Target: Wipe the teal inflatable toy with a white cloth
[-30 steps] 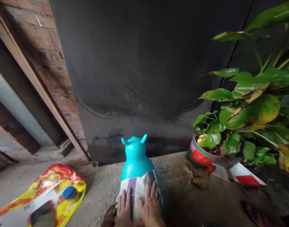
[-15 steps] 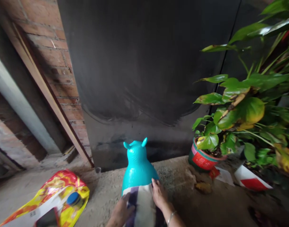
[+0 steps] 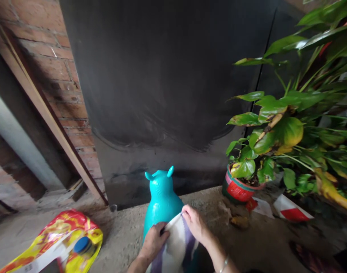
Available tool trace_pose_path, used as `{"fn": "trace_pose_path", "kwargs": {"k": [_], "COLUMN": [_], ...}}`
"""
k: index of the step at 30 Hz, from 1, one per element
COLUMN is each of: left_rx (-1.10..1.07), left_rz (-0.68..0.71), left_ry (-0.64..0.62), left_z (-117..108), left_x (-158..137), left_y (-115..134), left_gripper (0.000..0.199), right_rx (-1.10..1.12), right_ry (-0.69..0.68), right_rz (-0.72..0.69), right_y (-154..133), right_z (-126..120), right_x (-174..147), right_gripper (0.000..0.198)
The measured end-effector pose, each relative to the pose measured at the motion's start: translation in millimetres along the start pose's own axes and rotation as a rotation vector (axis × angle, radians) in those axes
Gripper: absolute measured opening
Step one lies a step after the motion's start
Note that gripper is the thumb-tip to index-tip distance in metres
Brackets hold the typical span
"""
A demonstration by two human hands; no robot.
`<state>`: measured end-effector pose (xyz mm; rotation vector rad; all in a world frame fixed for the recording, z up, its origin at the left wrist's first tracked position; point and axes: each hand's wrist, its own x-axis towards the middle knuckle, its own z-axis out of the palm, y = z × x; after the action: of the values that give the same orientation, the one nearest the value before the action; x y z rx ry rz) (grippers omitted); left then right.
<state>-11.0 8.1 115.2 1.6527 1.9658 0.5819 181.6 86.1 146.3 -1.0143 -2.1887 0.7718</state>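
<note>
A glossy turquoise inflatable animal toy [image 3: 162, 201] with two small ears stands on the concrete floor, facing the dark panel. Over its back hangs a white and purple striped cloth [image 3: 175, 239]. The cloth's upper left corner is pinched in my left hand [image 3: 154, 239], fingers closed. At the upper right corner, my right hand [image 3: 194, 223] grips the edge between thumb and fingers. Between the two hands the edge is stretched and slants up to the right. The lower part of the toy is hidden by the cloth and my arms.
On the left lies a red and yellow plastic bag [image 3: 74, 227] with a blue-capped bottle [image 3: 83, 245] on it. A potted plant [image 3: 240, 189] with broad leaves stands at right, beside a white and red container [image 3: 293, 208]. A dark panel [image 3: 162, 94] rises behind the toy.
Both hands have closed on the cloth's upper corners and lifted its edge, where before they lay flatter on it. The right hand has risen slightly. The view has shifted a little to the right.
</note>
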Motion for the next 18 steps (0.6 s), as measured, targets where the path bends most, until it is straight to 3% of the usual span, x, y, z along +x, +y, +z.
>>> {"fn": "trace_pose_path", "kwargs": {"k": [7,13,15,18], "left_rx": [0.053,0.12,0.164,0.24], "left_rz": [-0.041,0.049,0.077,0.061], "left_ry": [0.095,0.268,0.271,0.176], "left_z": [-52,-102,-100,-73], "left_x": [-4,6,5,-7], "left_y": [-16,8,14,10], "left_gripper": [0.007,0.005,0.009,0.021], "right_rx": [-0.06,-0.167,-0.212,-0.281], "right_ry": [0.103,0.174,0.161,0.083], "right_rz": [-0.015,-0.102,-0.104,-0.066], "right_y": [-10,-34,-34,-22], "right_z": [-12,-42,-51,-47], "right_x": [25,61,59,30], "right_gripper": [0.027,0.035,0.035,0.035]}}
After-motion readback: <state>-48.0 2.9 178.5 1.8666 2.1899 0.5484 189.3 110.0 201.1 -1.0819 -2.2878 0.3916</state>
